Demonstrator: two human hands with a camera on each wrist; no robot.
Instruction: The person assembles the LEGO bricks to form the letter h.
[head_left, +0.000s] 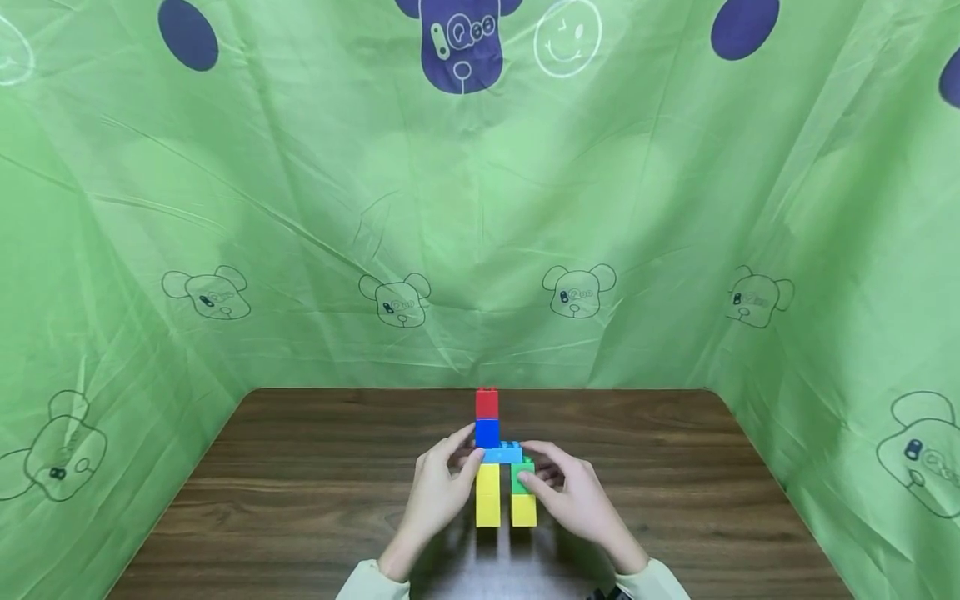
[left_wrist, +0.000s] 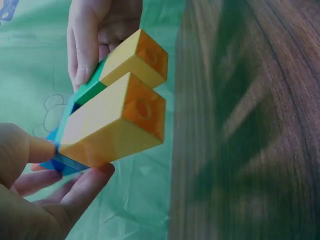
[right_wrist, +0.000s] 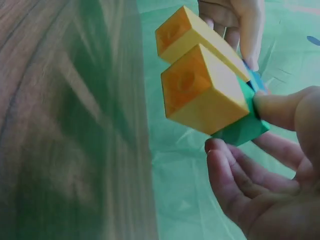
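Note:
Both hands hold one figure of stacked toy building blocks above the table. At its top left, a red block [head_left: 487,404] sits on a dark blue block [head_left: 487,433]. Below them a light blue block [head_left: 501,455] bridges two legs: yellow blocks [head_left: 488,496] on the left, a green block [head_left: 519,478] over a yellow block [head_left: 524,511] on the right. My left hand [head_left: 441,483] pinches the light blue block's left end, its thumb in front. With thumb and fingers, my right hand [head_left: 573,492] grips the green block. The wrist views show the legs' hollow undersides.
A brown wood-grain table [head_left: 315,467] lies beneath the hands. Green cloth [head_left: 480,208] printed with bear faces and smileys hangs behind the table and along both sides.

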